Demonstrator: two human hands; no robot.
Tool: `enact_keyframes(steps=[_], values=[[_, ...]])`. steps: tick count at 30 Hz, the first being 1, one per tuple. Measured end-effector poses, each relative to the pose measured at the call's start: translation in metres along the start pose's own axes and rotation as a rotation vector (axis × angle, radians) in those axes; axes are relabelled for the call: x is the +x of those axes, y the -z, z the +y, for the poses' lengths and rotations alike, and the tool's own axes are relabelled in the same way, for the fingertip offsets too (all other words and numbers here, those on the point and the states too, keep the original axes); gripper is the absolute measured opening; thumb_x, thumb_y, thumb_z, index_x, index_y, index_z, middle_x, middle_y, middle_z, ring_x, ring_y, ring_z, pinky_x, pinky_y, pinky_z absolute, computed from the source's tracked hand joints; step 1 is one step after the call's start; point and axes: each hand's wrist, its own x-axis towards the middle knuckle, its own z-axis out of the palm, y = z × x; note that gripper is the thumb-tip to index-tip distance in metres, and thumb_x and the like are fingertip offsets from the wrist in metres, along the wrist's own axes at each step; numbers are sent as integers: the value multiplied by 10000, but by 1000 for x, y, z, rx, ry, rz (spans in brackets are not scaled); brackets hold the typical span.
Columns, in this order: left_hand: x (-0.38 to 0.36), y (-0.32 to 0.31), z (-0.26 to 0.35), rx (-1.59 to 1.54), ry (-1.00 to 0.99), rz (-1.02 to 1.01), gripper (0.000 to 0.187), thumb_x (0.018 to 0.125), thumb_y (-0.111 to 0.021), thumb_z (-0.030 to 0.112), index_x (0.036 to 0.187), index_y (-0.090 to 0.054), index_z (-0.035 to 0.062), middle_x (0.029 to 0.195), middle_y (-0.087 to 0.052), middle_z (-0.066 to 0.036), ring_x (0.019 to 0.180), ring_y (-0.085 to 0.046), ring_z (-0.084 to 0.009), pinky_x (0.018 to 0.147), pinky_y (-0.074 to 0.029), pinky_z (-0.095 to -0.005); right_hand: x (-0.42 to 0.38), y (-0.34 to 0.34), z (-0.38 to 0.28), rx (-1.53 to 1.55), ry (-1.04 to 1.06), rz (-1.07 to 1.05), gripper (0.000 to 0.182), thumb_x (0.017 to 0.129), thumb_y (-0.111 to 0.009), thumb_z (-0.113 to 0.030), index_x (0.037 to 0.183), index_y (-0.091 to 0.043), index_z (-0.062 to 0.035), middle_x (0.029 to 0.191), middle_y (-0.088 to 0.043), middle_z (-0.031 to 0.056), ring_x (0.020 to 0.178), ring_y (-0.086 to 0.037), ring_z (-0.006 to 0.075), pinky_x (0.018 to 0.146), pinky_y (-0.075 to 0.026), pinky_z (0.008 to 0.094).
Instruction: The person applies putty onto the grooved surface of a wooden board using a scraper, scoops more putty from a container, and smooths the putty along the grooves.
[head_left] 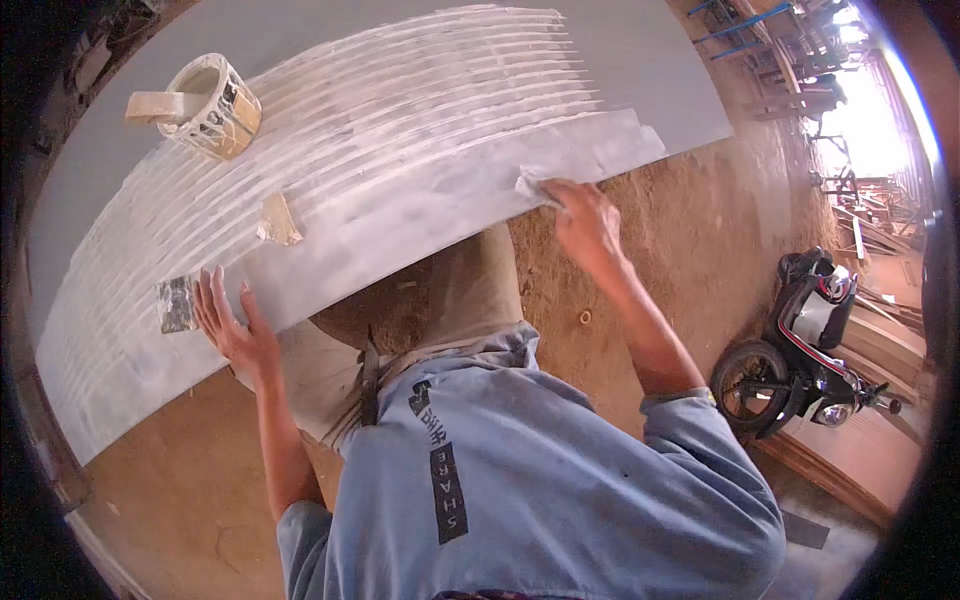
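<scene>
My left hand (238, 325) lies on the near edge of a large grey board (640, 50), its fingers spread on the surface. Right at its fingertips is a dark, paint-speckled square piece (178, 305). My right hand (588, 222) is closed around a putty knife (549, 193), its blade against the board's near edge with white putty (527, 181) on it. Ridged white streaks of putty (430, 75) cover much of the board, with a smoother band along the near edge. A tan, putty-smeared flat piece (279, 220) lies between my hands.
A putty-smeared tub (222, 110) stands on the board's far left, a pale flat-ended tool (165, 106) across its rim. To the right, a motorbike (815, 345) is parked by stacked wooden boards (880, 350). Brown dusty ground (660, 260) shows below the board.
</scene>
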Motion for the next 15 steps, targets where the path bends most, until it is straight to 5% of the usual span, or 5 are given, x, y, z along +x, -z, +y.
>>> enact_keyframes(steps=[8, 10, 12, 15], values=[[0, 1, 2, -37, -12, 20, 450, 1014, -568, 283, 1410, -551, 70, 1517, -466, -158, 1446, -363, -348, 1192, -261, -507, -35, -9, -14, 124, 182, 74, 484, 800, -560, -35, 1263, -665, -131, 1243, -674, 108, 1129, -617, 321, 990, -479, 475], [-1, 0, -1, -49, -10, 32, 450, 1014, -569, 281, 1411, -551, 70, 1516, -466, -160, 1445, -364, -348, 1190, -264, -507, -15, -9, 26, 49, 118, 123, 463, 852, -523, -62, 1276, -666, -183, 1202, -690, 127, 1089, -642, 347, 943, -506, 487], [-3, 3, -3, -52, -17, 32, 451, 1014, -569, 279, 1412, -550, 71, 1515, -467, -161, 1443, -366, -349, 1188, -267, -506, 20, 16, 56, -81, -227, 124, 438, 894, -490, -101, 1271, -672, -232, 1168, -700, 145, 1064, -655, 371, 911, -525, 491], [2, 3, 2, -54, 16, 5, 449, 1016, -565, 283, 1413, -550, 73, 1513, -468, -163, 1444, -366, -350, 1189, -269, -501, 49, 14, 103, -111, -305, 115, 416, 885, -520, -119, 1244, -684, -247, 1182, -695, 148, 1084, -647, 376, 916, -522, 488]])
